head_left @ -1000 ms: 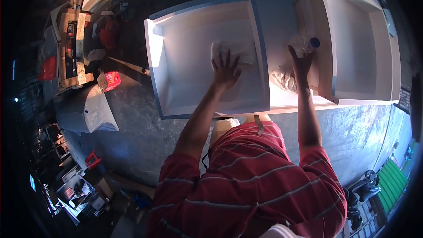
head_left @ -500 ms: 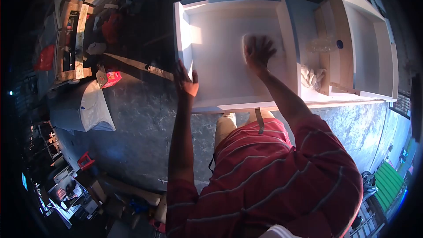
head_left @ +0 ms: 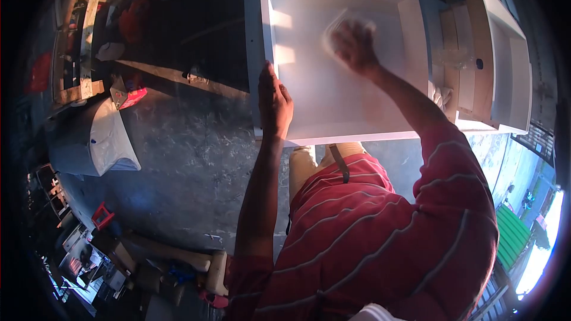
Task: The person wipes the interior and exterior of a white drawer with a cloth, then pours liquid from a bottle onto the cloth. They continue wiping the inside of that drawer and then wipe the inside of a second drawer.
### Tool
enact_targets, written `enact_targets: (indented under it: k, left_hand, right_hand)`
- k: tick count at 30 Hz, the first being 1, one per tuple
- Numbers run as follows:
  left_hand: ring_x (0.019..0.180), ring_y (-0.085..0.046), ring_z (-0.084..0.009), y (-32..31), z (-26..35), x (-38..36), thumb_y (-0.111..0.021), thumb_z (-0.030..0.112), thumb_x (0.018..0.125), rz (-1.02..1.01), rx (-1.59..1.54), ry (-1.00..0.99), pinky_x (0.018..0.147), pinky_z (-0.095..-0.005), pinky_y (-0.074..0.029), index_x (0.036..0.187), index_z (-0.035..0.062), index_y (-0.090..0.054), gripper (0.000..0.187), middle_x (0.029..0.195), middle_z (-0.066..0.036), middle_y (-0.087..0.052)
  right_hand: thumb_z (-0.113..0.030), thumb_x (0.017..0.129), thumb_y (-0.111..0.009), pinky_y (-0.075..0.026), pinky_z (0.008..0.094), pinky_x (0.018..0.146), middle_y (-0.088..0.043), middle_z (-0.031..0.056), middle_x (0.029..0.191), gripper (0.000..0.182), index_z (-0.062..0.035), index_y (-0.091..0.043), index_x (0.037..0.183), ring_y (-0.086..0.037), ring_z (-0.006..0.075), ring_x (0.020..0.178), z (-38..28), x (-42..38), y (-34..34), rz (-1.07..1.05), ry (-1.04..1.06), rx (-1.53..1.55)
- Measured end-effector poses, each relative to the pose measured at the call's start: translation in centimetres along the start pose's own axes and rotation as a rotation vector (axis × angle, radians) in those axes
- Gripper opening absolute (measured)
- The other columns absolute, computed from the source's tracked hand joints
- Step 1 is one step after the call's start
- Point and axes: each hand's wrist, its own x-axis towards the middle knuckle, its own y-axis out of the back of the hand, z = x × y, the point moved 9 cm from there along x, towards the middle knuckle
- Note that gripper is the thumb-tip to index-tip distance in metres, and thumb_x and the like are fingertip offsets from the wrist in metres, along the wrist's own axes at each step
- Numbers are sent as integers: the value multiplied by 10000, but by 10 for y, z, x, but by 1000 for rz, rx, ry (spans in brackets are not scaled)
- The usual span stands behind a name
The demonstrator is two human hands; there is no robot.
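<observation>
A white open cabinet box [head_left: 380, 113] with raised side walls lies in front of me. My left hand [head_left: 276, 104] is on its left side wall, fingers over the edge. Inside the box, my right hand [head_left: 355, 44] presses a pale, blurred cloth [head_left: 331, 34] against the white bottom panel. The cloth's edge shows beyond the fingers; its underside is hidden. To the right, a crumpled white cloth [head_left: 441, 96] lies partly hidden behind the box wall. Near it is a clear plastic bottle [head_left: 458, 59] with a dark blue cap.
Another white panelled section [head_left: 505, 65] stands at the right end. On the left are a wooden frame [head_left: 89, 35], a red box [head_left: 128, 96] and a white covered object [head_left: 110, 148] on the grey floor [head_left: 190, 172]. A red stool [head_left: 103, 216] is at lower left.
My view has shifted, with the box now higher and further right. My right hand has moved the cloth towards the far side. My left hand has closed more on the side wall.
</observation>
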Motion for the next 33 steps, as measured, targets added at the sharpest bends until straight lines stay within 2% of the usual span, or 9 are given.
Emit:
enact_targets:
  k: [3,9,12,16,19,23,26,30,33]
  left_hand:
    - [1156,-474,-344,0,-2,0,-435,-17,873,-21,11,29,966,-377,-412,1378,-11,-256,536,1286,-224,-435]
    - [1221,-407,-396,-6,-15,-6,-412,35,913,-36,-5,149,989,-402,-387,1380,-36,-223,509,1331,-283,-370]
    - [1205,-414,-416,-5,-16,-7,-394,58,929,-75,-13,116,979,-407,-397,1375,-50,-219,491,1330,-303,-356]
    - [1199,-412,-428,-5,-13,-5,-375,71,938,-131,42,144,971,-417,-404,1367,-71,-213,479,1328,-311,-348]
    - [1220,-391,-426,-8,-19,-5,-362,92,945,-170,28,197,982,-415,-393,1368,-73,-206,481,1346,-307,-330]
    - [1237,-373,-422,-9,-25,-10,-347,112,950,-198,64,251,994,-412,-380,1372,-73,-196,484,1359,-306,-314]
    - [1240,-369,-419,-10,-25,-7,-339,122,953,-206,55,271,1001,-412,-370,1376,-67,-193,485,1363,-307,-309]
    - [1247,-365,-417,-7,-23,-9,-349,134,954,-212,77,310,1008,-415,-356,1383,-52,-198,491,1366,-306,-311]
    - [1250,-363,-417,-7,-20,-8,-356,144,955,-202,70,297,1016,-416,-342,1385,-45,-209,493,1367,-304,-315]
  right_hand:
    - [-402,870,-489,-112,659,1014,-254,113,1462,513,-198,-426,1337,-158,385,1351,43,37,-2,168,-217,-105]
    - [-430,875,-477,-47,585,1083,-256,62,1470,492,-211,-457,1315,-141,301,1379,-133,-7,8,-164,582,402]
    - [-440,906,-382,-69,555,1094,-239,54,1478,496,-188,-436,1330,-149,254,1381,-78,109,-16,150,154,232]
    - [-316,894,-378,-109,509,1101,-235,122,1466,525,-11,-394,1322,-166,298,1367,-107,151,-25,-25,-82,55]
    - [-215,862,-430,-167,560,1062,-310,186,1397,380,47,-565,1102,-243,352,1316,-139,72,9,48,175,375]
    - [-364,791,-559,-189,494,1081,-328,94,1417,520,-110,-508,1242,-224,280,1350,-184,-52,13,-39,711,603]
    - [-364,824,-548,-220,481,1070,-303,96,1432,513,-122,-473,1270,-236,280,1341,-172,4,-10,-74,654,468]
    - [-353,886,-450,-239,492,1038,-356,130,1390,488,-55,-446,1273,-277,298,1318,-102,126,1,181,222,303]
    - [-385,909,-395,-163,447,1086,-375,107,1387,515,-60,-424,1308,-297,274,1311,-88,163,-10,81,165,135]
